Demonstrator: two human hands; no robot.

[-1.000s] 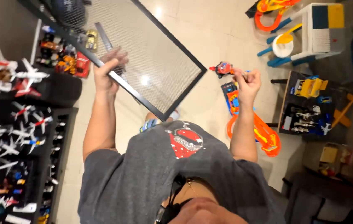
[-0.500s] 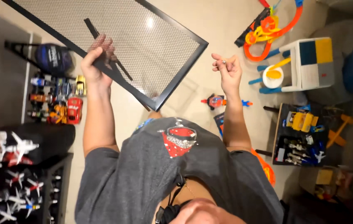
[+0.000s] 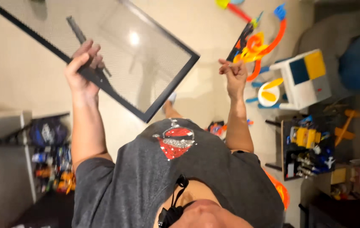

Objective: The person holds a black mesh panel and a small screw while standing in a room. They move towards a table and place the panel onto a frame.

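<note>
Mesh screen panel [image 3: 116, 55]: a large rectangular panel of fine see-through mesh in a thin black frame, held up in the air at a tilt, upper left of the head view; one corner points right, another down toward the person's chest.
Left hand [image 3: 83, 69]: raised, closed around the lower edge of the black frame, fingers curled over the front; a short dark bar on the mesh rises just above the knuckles.
Right hand [image 3: 232, 74]: raised well apart from the panel, holding nothing; fingers loosely curled, partly open.
Floor [image 3: 205, 29]: pale, glossy tile, seen both beside the panel and through the mesh; a bright ceiling-light reflection shows through the mesh.
Toy track [image 3: 258, 38]: orange looping track with blue, yellow and black pieces, lying on the floor just beyond the right hand.
Play table [image 3: 306, 78]: small white child's table with blue and yellow panels, standing right of the track; a white and yellow round piece lies beside it.
Toy tray [image 3: 311, 147]: dark tray at right, filled with yellow, white and blue toys.
Shelf unit [image 3: 51, 156]: low dark shelves at lower left, carrying small coloured toys and a dark blue bag.
Grey shirt [image 3: 146, 181]: the person's own, with a red and silver print on the chest, filling the lower centre.
Bare foot [image 3: 169, 105]: on the tile just below the panel's lower corner.
</note>
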